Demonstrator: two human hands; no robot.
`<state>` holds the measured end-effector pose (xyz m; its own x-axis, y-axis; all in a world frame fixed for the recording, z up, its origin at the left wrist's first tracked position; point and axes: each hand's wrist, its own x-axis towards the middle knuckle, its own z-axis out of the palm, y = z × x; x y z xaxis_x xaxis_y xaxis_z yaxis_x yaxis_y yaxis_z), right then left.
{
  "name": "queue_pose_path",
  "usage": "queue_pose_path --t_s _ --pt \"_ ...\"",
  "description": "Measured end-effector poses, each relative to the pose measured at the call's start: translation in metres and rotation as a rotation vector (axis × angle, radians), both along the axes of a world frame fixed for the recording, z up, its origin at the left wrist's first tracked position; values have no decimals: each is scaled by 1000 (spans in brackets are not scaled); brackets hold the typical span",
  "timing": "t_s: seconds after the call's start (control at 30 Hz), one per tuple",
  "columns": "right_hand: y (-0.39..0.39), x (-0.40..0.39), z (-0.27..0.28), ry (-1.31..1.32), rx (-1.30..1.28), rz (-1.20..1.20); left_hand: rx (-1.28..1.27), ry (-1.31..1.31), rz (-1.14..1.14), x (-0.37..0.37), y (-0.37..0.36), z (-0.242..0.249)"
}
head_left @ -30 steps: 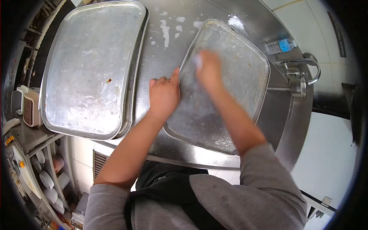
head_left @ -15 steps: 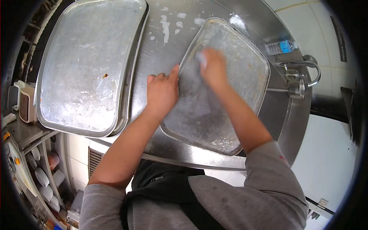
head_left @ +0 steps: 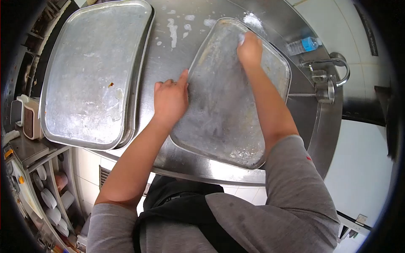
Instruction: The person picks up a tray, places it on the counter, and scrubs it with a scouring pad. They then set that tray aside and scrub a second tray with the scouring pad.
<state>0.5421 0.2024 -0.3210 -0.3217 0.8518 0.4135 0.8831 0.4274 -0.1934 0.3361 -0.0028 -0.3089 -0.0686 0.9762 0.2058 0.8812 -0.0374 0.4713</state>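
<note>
A worn metal baking tray point(head_left: 211, 109) lies slanted on the steel counter, its surface wet and streaked. My left hand point(head_left: 171, 100) is closed at its left rim, with the index finger stretched along the edge. Near the far right corner, my right hand point(head_left: 249, 51) presses down on the tray. Between its closed fingers shows a small whitish cloth or pad point(head_left: 241, 40), mostly hidden by the hand.
More metal trays point(head_left: 90, 80) are stacked at the left. White powder point(head_left: 253, 20) and wet spots mark the counter point(head_left: 162, 55). A water bottle point(head_left: 304, 45) lies near a tap point(head_left: 344, 69) on the right. White dishes point(head_left: 48, 198) fill a low shelf at the left.
My right hand has swept right and away from me across the tray, still holding the whitish pad. My left hand stays at the rim. The whole view has shifted slightly.
</note>
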Motion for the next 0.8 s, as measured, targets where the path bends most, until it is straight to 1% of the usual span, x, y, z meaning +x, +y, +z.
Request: queue_pose_path --t_s 0.07,0.1,0.13,0.17,0.2,0.23,0.3,0.37,0.43,0.47,0.5,0.53,0.6,0.67,0.7,0.77,0.8 --pt "1 4 0 -58 90 -112 -21 50 18 1 0 4" --pt "-33 3 -6 -96 116 -4 -15 50 3 1 -1 5" --pt "-83 1 -10 -136 148 108 -21 41 8 2 -1 5" --pt "-135 1 5 -86 -15 149 -27 37 16 1 1 4" --pt "-169 0 16 -30 -182 191 -22 44 10 0 3 4" --pt "-161 6 12 -21 -180 184 -33 46 10 0 2 3" --pt "-112 39 0 -134 -46 72 -34 54 1 2 0 4" --pt "-37 76 6 -32 81 -160 -16 73 23 3 -1 7" --pt "-4 92 41 869 -500 -369 -18 95 32 3 -3 7" --pt "-8 95 53 887 -480 -364 -42 104 37 3 -6 7" --pt "-24 99 72 1342 -782 -247 -18 109 25 3 -12 3" --pt "-42 104 93 1778 -1082 -80 -17 112 54 1 -20 -3" --pt "-95 97 124 2011 -1249 178 13 114 73 -1 -38 3" --pt "-141 90 151 2052 -1214 202 -115 61 102 -3 -59 20" --pt "-160 88 162 2094 -1209 202 -96 65 91 -5 -66 29" --pt "-194 88 179 2130 -1199 217 -388 -138 -25 -11 -86 44" --pt "-212 88 184 2156 -1210 224 -384 -131 -38 -10 -97 41"
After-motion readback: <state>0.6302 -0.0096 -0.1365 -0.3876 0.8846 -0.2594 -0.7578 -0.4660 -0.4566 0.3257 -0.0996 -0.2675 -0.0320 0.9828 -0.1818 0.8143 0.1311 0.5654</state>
